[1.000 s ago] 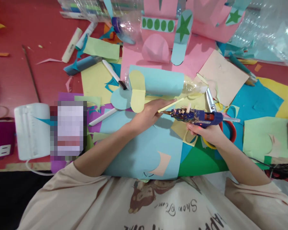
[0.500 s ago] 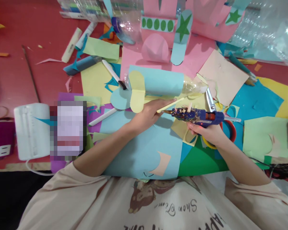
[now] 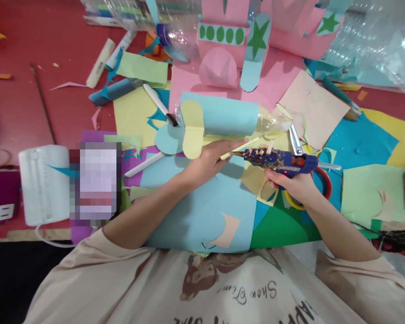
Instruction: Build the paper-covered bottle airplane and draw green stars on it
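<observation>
While the left hand [image 3: 209, 158] holds a pale-yellow paper piece [image 3: 251, 145], the right hand [image 3: 293, 184] grips a blue glue gun [image 3: 280, 162], nozzle [image 3: 238, 154] close to it. Just beyond the left hand: one blue-wrapped bottle [image 3: 229, 112], lying sideways.

Fairly bright light; glare speckles the clear plastic [image 3: 380, 38], soft shadow lies on the blue paper [image 3: 202, 211], coarse pixel blocks [image 3: 99, 182] mask a patch at left

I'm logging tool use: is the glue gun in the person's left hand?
No, the right hand grips the glue gun.
</observation>
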`<state>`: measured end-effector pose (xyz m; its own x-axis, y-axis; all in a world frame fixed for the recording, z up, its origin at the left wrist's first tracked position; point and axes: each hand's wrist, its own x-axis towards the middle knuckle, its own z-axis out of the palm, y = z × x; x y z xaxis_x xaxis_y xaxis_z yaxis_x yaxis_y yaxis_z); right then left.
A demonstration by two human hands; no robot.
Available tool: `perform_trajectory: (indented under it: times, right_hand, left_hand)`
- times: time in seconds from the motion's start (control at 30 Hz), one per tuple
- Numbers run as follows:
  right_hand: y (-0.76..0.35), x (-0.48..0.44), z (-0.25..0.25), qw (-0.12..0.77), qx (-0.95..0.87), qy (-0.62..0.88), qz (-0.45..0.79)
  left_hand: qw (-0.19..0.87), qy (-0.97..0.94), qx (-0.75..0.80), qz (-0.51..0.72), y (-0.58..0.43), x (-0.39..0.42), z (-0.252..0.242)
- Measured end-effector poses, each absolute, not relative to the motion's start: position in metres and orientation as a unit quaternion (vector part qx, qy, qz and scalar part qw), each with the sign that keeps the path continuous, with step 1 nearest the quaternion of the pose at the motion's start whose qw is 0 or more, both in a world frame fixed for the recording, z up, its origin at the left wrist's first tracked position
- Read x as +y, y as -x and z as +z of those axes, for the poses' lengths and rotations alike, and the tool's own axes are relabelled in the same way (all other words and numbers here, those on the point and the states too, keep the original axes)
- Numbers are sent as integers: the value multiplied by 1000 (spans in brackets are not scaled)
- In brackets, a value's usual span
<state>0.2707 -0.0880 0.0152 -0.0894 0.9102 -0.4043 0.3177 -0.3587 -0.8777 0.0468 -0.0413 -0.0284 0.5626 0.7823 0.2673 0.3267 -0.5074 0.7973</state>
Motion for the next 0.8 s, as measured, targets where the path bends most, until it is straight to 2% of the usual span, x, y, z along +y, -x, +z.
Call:
perform_trajectory:
  times: [0.8]
  right_hand:
    - [-274, -89, 14, 259, -521, 604, 544]
  left_hand:
    - [377, -796, 357, 311, -47, -42, -27]
